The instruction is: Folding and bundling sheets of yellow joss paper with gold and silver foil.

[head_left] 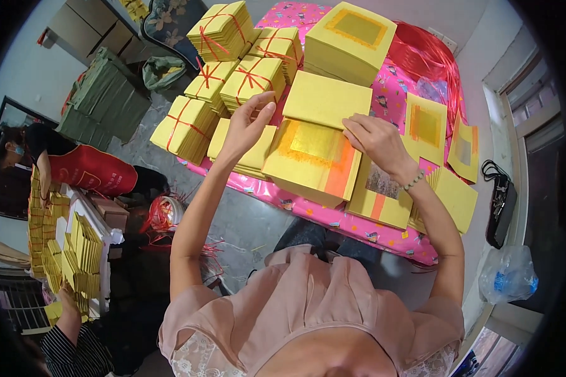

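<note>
My left hand point(248, 122) is raised with fingers pinching the near left corner of a plain yellow paper stack point(327, 99). My right hand point(376, 139) rests with its fingers on that stack's near right edge. Just in front lies a stack of yellow sheets with gold foil squares and an orange stripe point(314, 164). Both stacks sit on a table covered with a pink patterned cloth point(358, 221).
Several yellow bundles tied with red string point(233, 63) stand at the back left. A tall stack with a gold square point(351, 41) is behind. Loose gold sheets point(426, 129) lie right, red string point(424, 56) beyond. Other people work with yellow paper point(82, 251) at left. A black bag point(500, 204) lies right.
</note>
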A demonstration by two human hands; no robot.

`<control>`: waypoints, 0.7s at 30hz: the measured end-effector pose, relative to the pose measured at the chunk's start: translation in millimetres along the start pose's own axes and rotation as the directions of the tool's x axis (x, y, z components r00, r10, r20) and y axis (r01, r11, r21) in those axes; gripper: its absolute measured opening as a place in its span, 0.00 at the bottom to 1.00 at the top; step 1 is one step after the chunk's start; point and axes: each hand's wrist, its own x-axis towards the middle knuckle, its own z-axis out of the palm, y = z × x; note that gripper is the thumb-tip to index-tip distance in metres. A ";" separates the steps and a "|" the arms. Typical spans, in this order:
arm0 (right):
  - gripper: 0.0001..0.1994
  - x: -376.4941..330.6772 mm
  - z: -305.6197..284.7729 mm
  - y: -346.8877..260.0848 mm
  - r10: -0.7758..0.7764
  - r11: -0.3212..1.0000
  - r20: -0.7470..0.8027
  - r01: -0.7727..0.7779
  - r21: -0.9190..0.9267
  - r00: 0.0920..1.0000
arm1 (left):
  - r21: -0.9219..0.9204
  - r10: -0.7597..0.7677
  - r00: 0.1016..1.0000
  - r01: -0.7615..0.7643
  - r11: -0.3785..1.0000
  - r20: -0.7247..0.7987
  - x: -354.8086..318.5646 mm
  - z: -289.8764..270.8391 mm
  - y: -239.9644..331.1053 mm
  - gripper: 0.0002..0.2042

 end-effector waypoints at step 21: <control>0.14 11.7 -14.1 -65.9 0.054 0.971 -0.113 -0.026 0.237 0.992 | -0.404 -0.217 0.974 0.174 0.898 -0.063 -27.7 -64.6 -18.1 0.22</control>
